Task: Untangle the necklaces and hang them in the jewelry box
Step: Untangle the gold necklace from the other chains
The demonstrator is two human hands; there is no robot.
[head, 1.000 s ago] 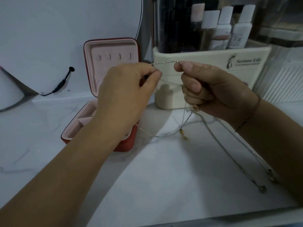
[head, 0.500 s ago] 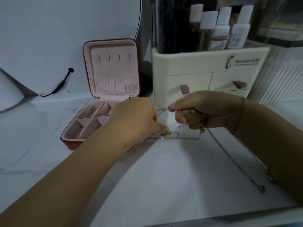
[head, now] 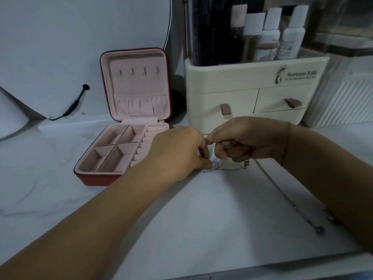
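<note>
Silver-coloured necklaces (head: 222, 168) lie knotted between my two hands, low over the counter (head: 201, 229). My left hand (head: 177, 152) pinches a loop of chain between thumb and fingertips, right at the marble-patterned surface. My right hand (head: 248, 140), fingers curled, grips several strands just beside it, the two hands almost touching. A small gold-toned charm (head: 246, 163) hangs under my right hand. From there one chain (head: 282, 197) trails across the counter alongside my right forearm and ends in a small round pendant (head: 320, 230). A thin bracelet (head: 285, 146) circles my right wrist. Just left of my left hand, the red jewelry box (head: 90, 179) sits open on the counter, its pink-lined lid upright with a row of four hooks (head: 138, 71). Behind my hands stands a cream drawer organizer (head: 232, 77) with bottles (head: 270, 35) on top. A black cable (head: 74, 104) runs along the white panel at far left.
</note>
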